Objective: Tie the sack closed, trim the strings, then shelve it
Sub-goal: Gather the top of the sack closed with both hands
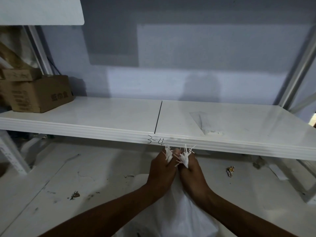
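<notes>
Below, the sack (pixel 181 214) hangs from both fists.

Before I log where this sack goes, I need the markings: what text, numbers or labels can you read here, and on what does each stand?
"3-4": handwritten in dark marker on the front edge of the white shelf board.
Three printed dark characters on the side of the brown cardboard box: too blurred to read for certain.
Rows of small print on the box's other face: too small to read.
Nothing readable on the white woven sack.
</notes>
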